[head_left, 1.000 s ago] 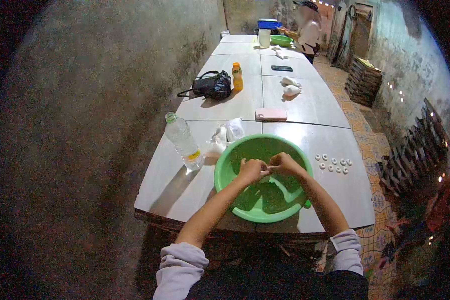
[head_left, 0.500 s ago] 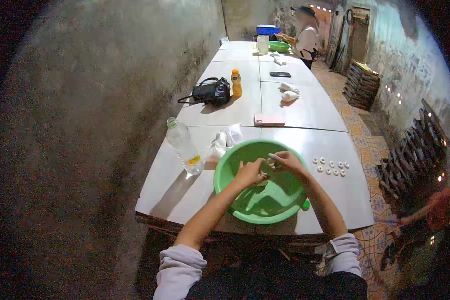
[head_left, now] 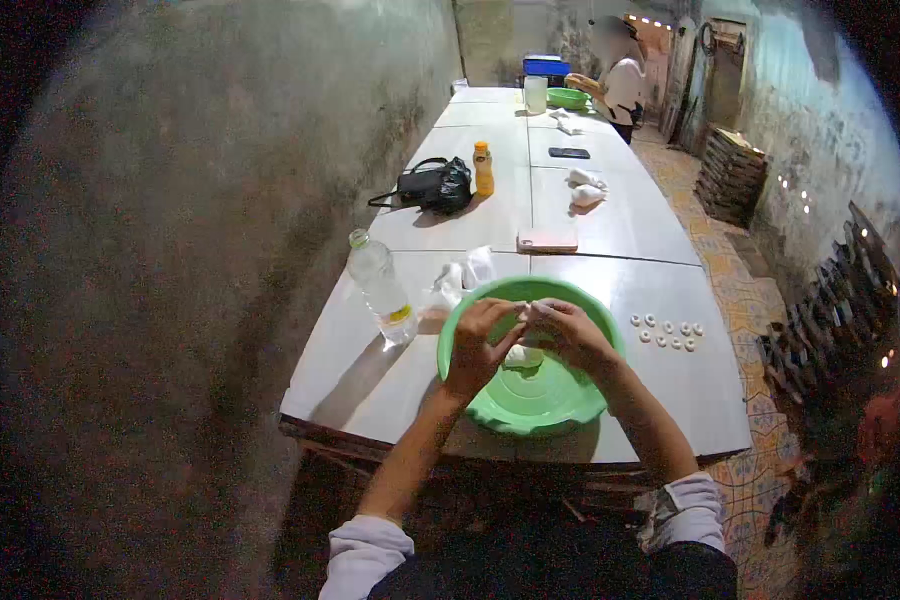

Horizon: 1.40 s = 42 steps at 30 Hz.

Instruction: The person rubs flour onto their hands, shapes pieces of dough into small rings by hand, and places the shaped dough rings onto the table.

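Over the far half of a green plastic basin [head_left: 530,428], my left hand [head_left: 482,335] and my right hand [head_left: 572,332] meet at the fingertips. Both are closed in a pinch around a small white dough-like piece [head_left: 527,309], mostly hidden by the fingers. Below them a larger white dough-like lump [head_left: 523,357] lies on the basin floor. To the right of the basin, several small white rings [head_left: 668,328] lie in two rows on the white table [head_left: 660,400].
Left of the basin stand a clear plastic bottle [head_left: 378,285] and a crumpled white bag [head_left: 475,268]. Farther up are a pink phone [head_left: 547,240], a black bag [head_left: 435,187], an orange-capped bottle [head_left: 483,170], white bundles [head_left: 587,188] and a dark phone [head_left: 569,153]. A co-worker [head_left: 620,85] stands at the far end.
My hands have risen from inside the basin and come together at the fingertips. The white lump on the basin floor now shows more clearly. The view has shifted slightly.
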Available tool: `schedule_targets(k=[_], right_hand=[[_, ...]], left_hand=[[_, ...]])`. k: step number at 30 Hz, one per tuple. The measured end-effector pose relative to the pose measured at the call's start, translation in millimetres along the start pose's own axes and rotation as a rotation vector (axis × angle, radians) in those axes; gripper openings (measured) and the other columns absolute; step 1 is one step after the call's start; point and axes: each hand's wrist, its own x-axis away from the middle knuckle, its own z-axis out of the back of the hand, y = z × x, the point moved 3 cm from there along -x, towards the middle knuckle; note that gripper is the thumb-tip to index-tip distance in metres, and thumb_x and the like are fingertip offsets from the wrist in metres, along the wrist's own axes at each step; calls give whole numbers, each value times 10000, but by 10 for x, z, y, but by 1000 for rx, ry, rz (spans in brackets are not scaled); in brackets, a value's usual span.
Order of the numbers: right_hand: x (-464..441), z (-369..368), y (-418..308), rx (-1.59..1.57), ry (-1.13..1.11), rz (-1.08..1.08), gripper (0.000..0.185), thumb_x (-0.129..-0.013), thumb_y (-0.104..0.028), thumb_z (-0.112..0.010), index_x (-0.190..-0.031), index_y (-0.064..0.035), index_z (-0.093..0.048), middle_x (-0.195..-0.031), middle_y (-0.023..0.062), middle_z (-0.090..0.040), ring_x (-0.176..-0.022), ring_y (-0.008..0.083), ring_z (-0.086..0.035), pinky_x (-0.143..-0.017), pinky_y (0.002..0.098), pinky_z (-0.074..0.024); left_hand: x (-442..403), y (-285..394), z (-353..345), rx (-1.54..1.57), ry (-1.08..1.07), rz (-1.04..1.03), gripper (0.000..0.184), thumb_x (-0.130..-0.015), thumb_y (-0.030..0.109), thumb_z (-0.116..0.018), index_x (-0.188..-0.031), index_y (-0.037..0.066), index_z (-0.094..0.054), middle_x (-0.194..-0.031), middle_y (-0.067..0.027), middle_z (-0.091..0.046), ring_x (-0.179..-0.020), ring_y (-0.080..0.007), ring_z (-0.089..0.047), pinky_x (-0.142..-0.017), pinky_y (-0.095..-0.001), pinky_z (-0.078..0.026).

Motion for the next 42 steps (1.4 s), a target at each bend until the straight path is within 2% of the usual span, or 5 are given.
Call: schedule_targets(k=[21, 25, 27, 29, 42], right_hand=[[221, -291, 78, -36, -7, 149, 131, -834, -114, -626, -922, -28, -582, -875, 80, -639, -825, 167, -629, -742, 294, -511], [302, -344, -4, 186, 103, 394, 120, -800, -117, -664, -890, -42, -640, -860, 87, -667, -822, 170, -626, -750, 296, -498], [389, -523, 22, 733, 81, 694, 159, -747, -124, -701, -890, -76, -652, -833, 61, -664, -839, 195, -611, -771, 314, -476], [400, -620, 191, 1176, 88, 946, 206, -694, -158, -711, -892, -140, -656, -954, 12, -626, -954, 235, -537, -926, 400, -364], [512, -711, -279, 1318, 95, 988, 390, -745, -137, -646, -1126, -143, -563, -1115, 59, -577, -1066, 234, -515, -1021, 492, -246]], left_hand=[[347, 364, 153, -50, 143, 58, 386, -715, 155, -723, -1068, 81, -586, -1097, -125, -542, -1038, -266, -528, -898, -375, -417], [410, 9, 40, 755, 393, 456, 495, -879, 324, -561, -1226, 0, -419, -1188, -137, -518, -1101, -256, -499, -933, -367, -398], [341, 74, -73, 1863, 157, 591, 577, -927, 464, -375, -1254, -11, -399, -1273, -168, -467, -1153, -261, -469, -967, -365, -377], [252, 356, -74, 1622, 299, 938, 640, -940, 504, -209, -1295, -6, -364, -1322, -174, -424, -1202, -268, -432, -1014, -381, -348], [324, 158, -110, 2027, 254, 605, 556, -963, 404, -248, -1314, -16, -344, -1365, -153, -372, -1252, -263, -379, -1009, -406, -368]])
